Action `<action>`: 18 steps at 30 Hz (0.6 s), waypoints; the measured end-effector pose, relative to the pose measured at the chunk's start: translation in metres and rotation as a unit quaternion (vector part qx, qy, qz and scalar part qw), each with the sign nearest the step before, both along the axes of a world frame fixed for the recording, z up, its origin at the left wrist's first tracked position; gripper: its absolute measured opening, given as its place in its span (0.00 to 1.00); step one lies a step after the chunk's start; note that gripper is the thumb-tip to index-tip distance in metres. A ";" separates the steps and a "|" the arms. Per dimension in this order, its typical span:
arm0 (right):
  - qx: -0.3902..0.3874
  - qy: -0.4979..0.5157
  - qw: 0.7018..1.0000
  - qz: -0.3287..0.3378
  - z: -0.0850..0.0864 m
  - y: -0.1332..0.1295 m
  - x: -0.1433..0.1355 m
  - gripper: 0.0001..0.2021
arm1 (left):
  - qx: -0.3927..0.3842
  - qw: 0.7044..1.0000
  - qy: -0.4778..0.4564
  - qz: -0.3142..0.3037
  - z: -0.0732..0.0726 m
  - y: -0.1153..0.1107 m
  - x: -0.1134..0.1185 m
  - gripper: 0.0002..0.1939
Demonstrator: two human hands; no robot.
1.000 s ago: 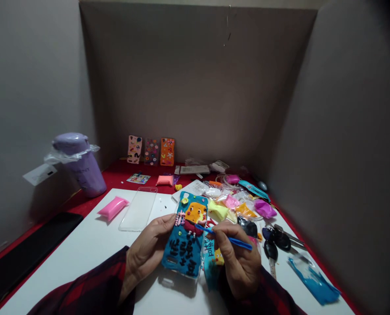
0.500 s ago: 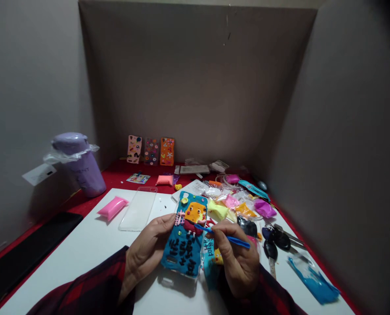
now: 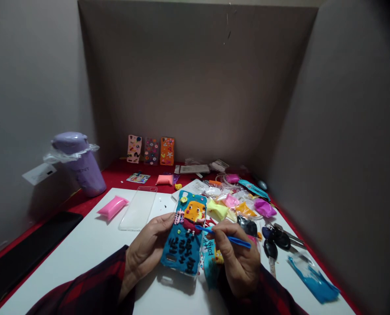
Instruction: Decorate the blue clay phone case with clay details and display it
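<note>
— Gripped by its left edge, the teal phone case (image 3: 171, 238) tilts in the left hand (image 3: 149, 241); what about the right?
— Closed in a pinch, the right hand (image 3: 237, 259) holds a slim blue plastic tool (image 3: 239, 242), its tip at the dark red patch (image 3: 188, 225), though contact is hard to tell.
— And the case's surface?
— Clay-like and slightly uneven, with a rounded orange figure (image 3: 193, 211), a pink lattice (image 3: 179, 217) and thick black lettering (image 3: 183, 252), all held over the white board (image 3: 99, 249).
— Anything beside it?
— To the left lie a clear, flat, round-cornered case (image 3: 138, 210) and a plump, glossy pink pouch (image 3: 113, 207).
— What differs from a second ago?
— Very little: the teal phone case has shifted slightly leftward, while both grips look the same
</note>
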State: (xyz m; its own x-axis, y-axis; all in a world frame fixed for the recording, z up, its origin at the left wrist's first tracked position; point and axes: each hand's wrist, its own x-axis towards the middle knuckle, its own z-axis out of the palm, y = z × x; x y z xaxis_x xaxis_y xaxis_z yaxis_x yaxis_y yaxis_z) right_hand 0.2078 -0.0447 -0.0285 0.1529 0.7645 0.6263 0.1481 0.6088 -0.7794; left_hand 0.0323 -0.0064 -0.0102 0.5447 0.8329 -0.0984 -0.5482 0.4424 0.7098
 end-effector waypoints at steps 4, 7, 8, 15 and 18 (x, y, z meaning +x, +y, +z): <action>-0.002 -0.008 1.000 0.000 -0.001 -0.001 0.000 0.06 | -0.003 1.000 -0.003 -0.001 0.002 0.000 0.000 0.14; -0.004 -0.013 1.000 0.002 -0.002 0.000 0.001 0.06 | -0.004 1.000 -0.003 -0.002 0.002 0.000 0.000 0.15; -0.006 -0.013 1.000 0.001 -0.002 0.000 0.001 0.06 | -0.004 1.000 -0.003 -0.002 0.002 0.000 0.000 0.16; -0.006 -0.013 1.000 -0.002 -0.002 0.000 0.001 0.05 | -0.010 1.000 -0.005 0.001 0.001 0.000 0.000 0.15; -0.003 -0.010 1.000 -0.001 -0.003 0.000 0.001 0.05 | -0.009 1.000 -0.004 0.002 0.003 0.000 0.000 0.15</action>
